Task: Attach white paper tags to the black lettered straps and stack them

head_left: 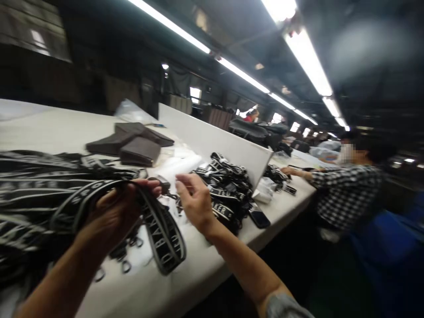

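My left hand (114, 210) grips a black strap (162, 238) with pale lettering, which loops over the fingers and hangs down to the right. Just right of it, my right hand (195, 201) is raised with thumb and fingers curved and apart, near a small dark buckle (162, 183). Nothing shows between its fingers. A large spread of similar straps (39, 190) covers the left of the table, some ending in metal hooks (126, 266). Beyond my right hand lies a heap of bundled straps (228, 190).
Dark folded pouches (139, 143) lie on the pale table (205, 265). A white divider board (215, 139) stands behind the heap. A phone (259, 217) rests near the table edge. On the right, a person in a checked shirt (347, 190) reaches over more straps (278, 174).
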Motion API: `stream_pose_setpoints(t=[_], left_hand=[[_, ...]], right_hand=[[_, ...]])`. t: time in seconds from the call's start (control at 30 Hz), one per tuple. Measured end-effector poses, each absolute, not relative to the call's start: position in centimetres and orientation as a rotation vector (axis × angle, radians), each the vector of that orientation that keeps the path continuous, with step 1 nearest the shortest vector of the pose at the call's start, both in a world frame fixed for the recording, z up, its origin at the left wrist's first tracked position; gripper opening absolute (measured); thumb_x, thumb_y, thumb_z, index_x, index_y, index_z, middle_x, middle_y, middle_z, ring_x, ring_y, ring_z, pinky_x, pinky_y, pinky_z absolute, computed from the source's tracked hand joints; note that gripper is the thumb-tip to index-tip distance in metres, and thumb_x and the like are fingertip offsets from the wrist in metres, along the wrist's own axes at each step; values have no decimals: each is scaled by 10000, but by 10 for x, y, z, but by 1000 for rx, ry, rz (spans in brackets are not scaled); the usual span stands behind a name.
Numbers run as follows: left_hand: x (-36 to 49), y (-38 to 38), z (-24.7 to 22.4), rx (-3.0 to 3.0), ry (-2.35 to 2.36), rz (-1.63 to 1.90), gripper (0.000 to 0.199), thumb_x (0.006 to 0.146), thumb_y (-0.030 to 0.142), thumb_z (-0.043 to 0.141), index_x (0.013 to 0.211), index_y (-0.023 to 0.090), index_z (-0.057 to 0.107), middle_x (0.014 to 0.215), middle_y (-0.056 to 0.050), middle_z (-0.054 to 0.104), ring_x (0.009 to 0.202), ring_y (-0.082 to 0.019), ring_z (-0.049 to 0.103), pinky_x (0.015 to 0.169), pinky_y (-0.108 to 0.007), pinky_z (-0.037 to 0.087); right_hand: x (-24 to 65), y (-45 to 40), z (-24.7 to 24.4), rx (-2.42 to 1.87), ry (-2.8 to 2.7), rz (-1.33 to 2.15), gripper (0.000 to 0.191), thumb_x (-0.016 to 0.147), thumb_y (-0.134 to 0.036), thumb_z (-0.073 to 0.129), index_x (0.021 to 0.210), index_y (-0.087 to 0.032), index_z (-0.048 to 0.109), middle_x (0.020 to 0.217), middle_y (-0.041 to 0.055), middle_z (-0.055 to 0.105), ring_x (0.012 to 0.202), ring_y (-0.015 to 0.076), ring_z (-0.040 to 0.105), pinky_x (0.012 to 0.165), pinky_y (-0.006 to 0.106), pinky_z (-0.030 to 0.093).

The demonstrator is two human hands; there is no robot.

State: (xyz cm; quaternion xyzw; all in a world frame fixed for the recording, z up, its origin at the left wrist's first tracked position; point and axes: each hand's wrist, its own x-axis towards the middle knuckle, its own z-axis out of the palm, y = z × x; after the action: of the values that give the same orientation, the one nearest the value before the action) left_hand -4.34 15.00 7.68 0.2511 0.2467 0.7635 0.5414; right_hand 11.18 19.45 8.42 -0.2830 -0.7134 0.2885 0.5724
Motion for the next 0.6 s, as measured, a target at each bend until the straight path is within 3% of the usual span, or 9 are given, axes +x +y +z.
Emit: stream_pose_setpoints(t=[0.1, 0.17, 0.23, 0.3, 0.4, 0.47, 0.6], left_hand=[[-66, 153, 73, 569, 597, 1962, 108, 899, 149, 624, 860, 105, 715, 934, -97, 740, 811, -201, 717, 758, -284, 616], [-71, 159, 69, 591, 558, 2007, 83, 881, 173, 664, 889, 123, 730, 990, -86, 739, 867, -186, 711, 813, -271, 602], [-71, 162, 64, 652, 534, 2033, 109, 836, 212, 734, 911, 134, 743, 1013, -81, 737, 889, -173, 701, 834, -245, 583], [-70, 163, 59, 720, 515, 2044, 164, 794, 256, 784, 914, 148, 754, 1000, -79, 737, 881, -166, 694, 831, -225, 567], [-71, 163, 56, 781, 508, 2052, 178, 811, 265, 769, 944, 148, 758, 1001, -93, 730, 897, -177, 686, 843, -234, 554], [-75, 162, 59, 687, 473, 2068, 155, 801, 212, 774, 922, 120, 751, 975, -106, 727, 866, -178, 687, 843, -248, 558], [-90, 157, 71, 419, 387, 2124, 35, 808, 103, 740, 832, 107, 714, 864, -80, 714, 760, -150, 681, 787, -259, 586]], right_hand=[[113, 196, 49, -679, -1683, 1115, 412, 931, -525, 551, 1001, -143, 690, 968, 89, 690, 936, 213, 650, 913, 342, 508], [112, 192, 32, -579, -1751, 1415, 520, 944, -603, 480, 1111, -152, 675, 1035, 103, 687, 1030, 237, 636, 979, 375, 476], [110, 184, 21, -494, -1763, 1555, 574, 935, -646, 464, 1251, -190, 610, 1149, 103, 661, 1127, 244, 597, 1031, 382, 441], [106, 179, 15, -468, -1758, 1555, 580, 894, -656, 538, 1256, -206, 588, 1149, 96, 652, 1110, 239, 593, 1015, 358, 449], [98, 181, 12, -555, -1803, 1608, 477, 849, -630, 627, 955, -164, 622, 751, 41, 634, 695, 175, 603, 665, 271, 510], [92, 187, 12, -635, -1823, 1661, 464, 829, -614, 658, 786, -164, 553, 575, -22, 498, 494, 113, 456, 466, 219, 378], [93, 209, 14, -685, -1852, 1540, 503, 778, -622, 696, 703, -152, 534, 564, -50, 381, 491, 84, 340, 447, 210, 274]])
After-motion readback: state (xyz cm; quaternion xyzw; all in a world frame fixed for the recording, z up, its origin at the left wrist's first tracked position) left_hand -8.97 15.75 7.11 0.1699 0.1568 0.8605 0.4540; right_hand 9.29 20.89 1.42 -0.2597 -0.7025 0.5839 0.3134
